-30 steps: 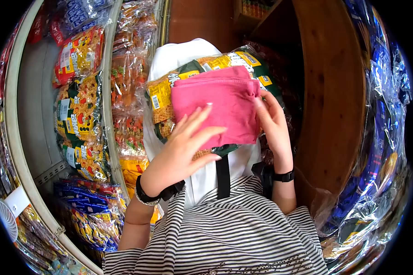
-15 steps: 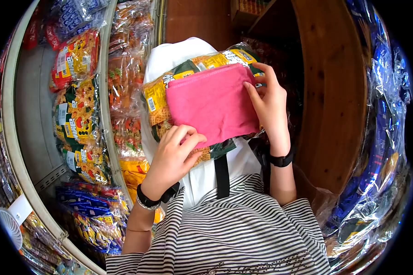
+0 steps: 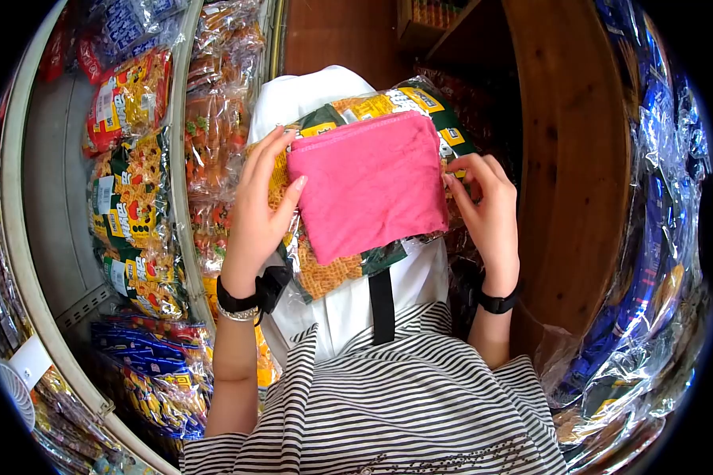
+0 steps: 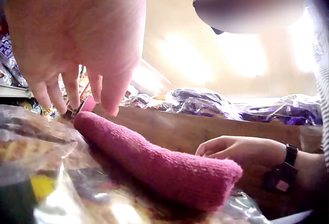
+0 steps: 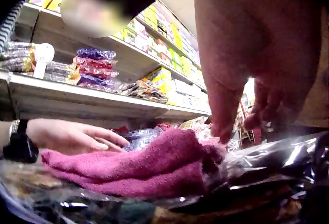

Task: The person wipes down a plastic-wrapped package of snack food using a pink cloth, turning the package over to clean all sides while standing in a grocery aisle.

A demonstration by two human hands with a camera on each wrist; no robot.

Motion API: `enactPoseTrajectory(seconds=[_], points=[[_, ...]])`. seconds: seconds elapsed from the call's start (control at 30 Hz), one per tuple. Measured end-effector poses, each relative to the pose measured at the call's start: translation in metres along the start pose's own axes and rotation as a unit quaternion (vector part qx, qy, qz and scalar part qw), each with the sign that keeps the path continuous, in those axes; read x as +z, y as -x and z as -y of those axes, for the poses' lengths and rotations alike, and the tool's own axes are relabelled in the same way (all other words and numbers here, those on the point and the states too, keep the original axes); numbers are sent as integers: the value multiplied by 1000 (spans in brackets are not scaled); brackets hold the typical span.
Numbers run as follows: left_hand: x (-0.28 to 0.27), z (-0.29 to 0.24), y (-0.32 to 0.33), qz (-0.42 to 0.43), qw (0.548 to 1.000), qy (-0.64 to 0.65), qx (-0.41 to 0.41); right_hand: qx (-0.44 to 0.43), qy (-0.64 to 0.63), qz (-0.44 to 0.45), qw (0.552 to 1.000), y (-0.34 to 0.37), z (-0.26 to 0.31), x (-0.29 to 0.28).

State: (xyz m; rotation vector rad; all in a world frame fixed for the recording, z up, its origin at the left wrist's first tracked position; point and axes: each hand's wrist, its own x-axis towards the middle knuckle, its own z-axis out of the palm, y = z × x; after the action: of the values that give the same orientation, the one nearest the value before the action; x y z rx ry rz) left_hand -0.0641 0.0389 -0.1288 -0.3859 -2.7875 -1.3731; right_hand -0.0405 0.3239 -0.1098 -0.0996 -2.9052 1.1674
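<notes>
A folded pink cloth [image 3: 372, 182] lies flat on plastic-wrapped snack packs [image 3: 325, 273] in the person's lap. At its left edge is the left hand [image 3: 263, 198], fingers extended and thumb tip by the cloth's side. Past the right edge, the right hand [image 3: 487, 206] has loosely bent fingers, with the thumb and index finger close to the border. The left wrist view shows the thick folded side of the cloth [image 4: 159, 162] below the left hand [image 4: 77, 33]. In the right wrist view, the fingertips of the right hand [image 5: 257, 54] reach down beside the layered cloth [image 5: 139, 165].
To the left, a shelf [image 3: 55, 158] holds several wrapped snack bags [image 3: 131, 190] and blue packs [image 3: 154, 356]. A brown wooden panel [image 3: 574, 174] stands on the right, with shiny blue packaging [image 3: 657, 237] beyond it. A small white fan [image 3: 16, 388] is at lower left.
The left hand first came to the cloth's lower left corner, then moved up to its left edge. The cloth's folds have been smoothed flatter. The right hand has shifted slightly down and outward.
</notes>
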Motion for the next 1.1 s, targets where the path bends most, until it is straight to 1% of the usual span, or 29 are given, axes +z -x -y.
enactPoseTrajectory(seconds=[0.03,0.07,0.1,0.13,0.17,0.23,0.3,0.37,0.4,0.43,0.47,0.5,0.53,0.57,0.63,0.67,0.7,0.73,0.8,0.83,0.87,0.9,0.93,1.0,1.03,1.1], points=[[1,3,-3,3,999,31,-20,53,31,14,998,3,7,-6],[5,13,-3,4,999,45,-21,53,31,14,998,7,7,-5],[5,14,-5,5,999,45,-21,70,15,36,997,12,5,-4],[5,15,-6,11,998,47,-39,87,-1,58,995,17,3,-2],[6,15,-8,18,997,49,-57,68,16,62,996,21,2,1],[8,17,-10,17,998,36,-49,97,-21,76,992,23,10,7],[9,21,-8,15,999,21,-42,102,-35,70,992,21,14,8],[10,27,-3,9,986,129,-101,93,-45,100,990,12,19,3],[9,25,-1,10,986,129,-101,80,-50,98,991,7,14,5],[6,22,4,-7,975,181,-127,81,-51,96,991,1,12,8],[3,19,10,-23,960,232,-153,23,-32,58,998,-7,9,11],[2,17,16,-21,961,231,-152,-36,-12,18,999,-13,8,13],[2,17,25,-32,955,245,-166,6,-14,31,999,-20,19,9],[2,17,34,-44,948,259,-181,7,-15,30,999,-25,22,11],[4,7,52,-19,952,241,-189,-95,1,-69,993,-34,24,14],[3,2,60,-3,952,230,-203,-113,23,-104,988,-36,22,17],[1,-3,67,13,951,219,-218,-113,23,-102,988,-34,22,14],[-2,-8,71,13,951,219,-220,-147,4,-57,988,-31,21,9],[-10,-19,74,54,945,180,-269,-199,-24,41,979,-19,18,3],[-13,-18,74,57,944,180,-270,-238,-24,81,968,-12,15,4],[-17,-15,73,65,979,96,-166,-235,-72,123,962,-3,12,6],[-21,-12,71,71,996,10,-58,-232,-120,163,951,7,10,8],[-25,-11,67,74,996,10,-57,-229,-121,162,952,15,10,7],[-31,-8,58,151,985,-49,68,-233,-57,210,948,29,8,6],[-30,-5,56,153,984,-51,69,-232,-59,208,948,34,8,10],[-25,4,52,175,981,-40,76,-222,-21,170,960,41,8,19]])
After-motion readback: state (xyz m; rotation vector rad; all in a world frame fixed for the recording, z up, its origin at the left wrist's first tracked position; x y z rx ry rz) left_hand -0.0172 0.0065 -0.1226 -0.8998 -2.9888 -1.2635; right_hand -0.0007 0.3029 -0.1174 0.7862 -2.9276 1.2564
